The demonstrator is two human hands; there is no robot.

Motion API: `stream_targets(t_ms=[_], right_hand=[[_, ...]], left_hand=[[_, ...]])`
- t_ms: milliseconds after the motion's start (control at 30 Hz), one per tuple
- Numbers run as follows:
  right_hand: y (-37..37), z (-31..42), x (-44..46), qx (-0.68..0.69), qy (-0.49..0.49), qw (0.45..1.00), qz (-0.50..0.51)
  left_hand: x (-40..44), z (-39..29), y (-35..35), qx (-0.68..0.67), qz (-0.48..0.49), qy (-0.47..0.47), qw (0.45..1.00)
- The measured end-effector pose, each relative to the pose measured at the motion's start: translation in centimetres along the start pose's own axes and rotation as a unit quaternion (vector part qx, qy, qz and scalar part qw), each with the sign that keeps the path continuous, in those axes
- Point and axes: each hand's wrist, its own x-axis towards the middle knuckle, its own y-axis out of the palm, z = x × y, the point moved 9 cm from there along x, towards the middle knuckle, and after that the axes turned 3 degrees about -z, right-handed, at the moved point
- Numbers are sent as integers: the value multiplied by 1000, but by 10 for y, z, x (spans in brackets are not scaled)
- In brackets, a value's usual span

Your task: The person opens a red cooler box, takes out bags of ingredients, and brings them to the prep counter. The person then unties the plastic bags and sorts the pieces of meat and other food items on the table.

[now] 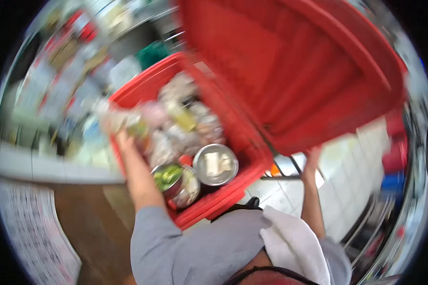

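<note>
A red cooler box (145, 80) stands before me with its hinged red lid (290, 71) raised to the right. My left hand (122, 135) is at the box's left rim, closed on a clear plastic bag (114, 115) with blurred contents. My right hand (312, 164) is at the lid's lower edge and seems to grip it; its fingers are partly hidden. Inside the box lie several filled plastic bags (176, 137). Near its front are a round metal bowl (216, 165) with white blocks, a container of chopped greens (168, 177) and another container (188, 190) with pale contents.
Blurred packages with red markings (57, 80) are stacked at the far left, with a green item (152, 54) behind the box. A brown surface (95, 213) and a printed sheet (31, 228) lie at lower left. Racks (373, 221) line the right beside white floor tiles (347, 166).
</note>
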Motion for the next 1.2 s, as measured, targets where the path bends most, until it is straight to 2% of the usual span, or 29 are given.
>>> stream_targets(t_ms=[67, 100, 133, 167, 200, 233, 267, 300, 367, 433, 500, 567, 600, 633, 700, 767, 833, 900, 967, 1100, 1200], right_hand=[[61, 90, -27, 66, 4, 989, 133], [56, 113, -30, 4, -76, 991, 112], [58, 141, -37, -24, -78, 985, 151], [56, 152, -38, -2, -15, 983, 184], [45, 166, -39, -60, -101, 975, 188], [31, 165, -36, -81, -101, 974, 185], [9, 169, -33, -73, -104, 977, 172], [-13, 170, -29, -63, -108, 979, 163], [-73, 159, -14, -64, -108, 984, 130], [-142, 138, -1, -70, -105, 986, 105], [-220, 95, 21, -7, 0, 998, 69], [-289, 67, 35, 8, 28, 999, 43], [-324, 60, 43, 9, 61, 998, 12], [-354, 56, 48, 8, 94, 995, -18], [-395, 70, 56, 9, 103, 994, -42], [-423, 72, 73, 22, 97, 994, -36], [-447, 57, 97, 19, 96, 994, -38], [-464, 42, 123, 18, 99, 994, -41], [-477, 32, 157, -12, 95, 995, -20], [-516, 6, 234, -32, 89, 995, -23], [-569, -16, 290, -58, 152, 984, -79]], left_hand=[[2, -24, 11, 237, -33, 63, 969], [0, -42, 15, 309, -68, 87, 945], [-9, -65, 18, 328, -117, 105, 931], [-27, -93, 20, 295, -176, 128, 930], [-54, -123, 22, 205, -231, 171, 936], [-43, -136, 1, 74, -247, 279, 925], [-181, -196, 62, -32, -277, 376, 884], [-226, -219, 73, -83, -231, 483, 841], [-374, -237, 138, -171, -210, 556, 786], [-487, -224, 195, -104, -116, 682, 714], [-566, -184, 265, -96, 15, 683, 724], [-594, -126, 330, -64, 73, 615, 783], [-614, -107, 379, -8, 136, 552, 822], [-622, -77, 421, -61, 219, 427, 875], [-680, -54, 511, -48, 362, 298, 882], [-719, -18, 583, -7, 436, 261, 861], [-756, 8, 651, 47, 473, 295, 829], [-781, 43, 720, 94, 520, 277, 802], [-799, 67, 790, 97, 526, 293, 793], [-808, 134, 935, 109, 508, 278, 808], [-804, 188, 1041, 178, 488, 247, 818]])
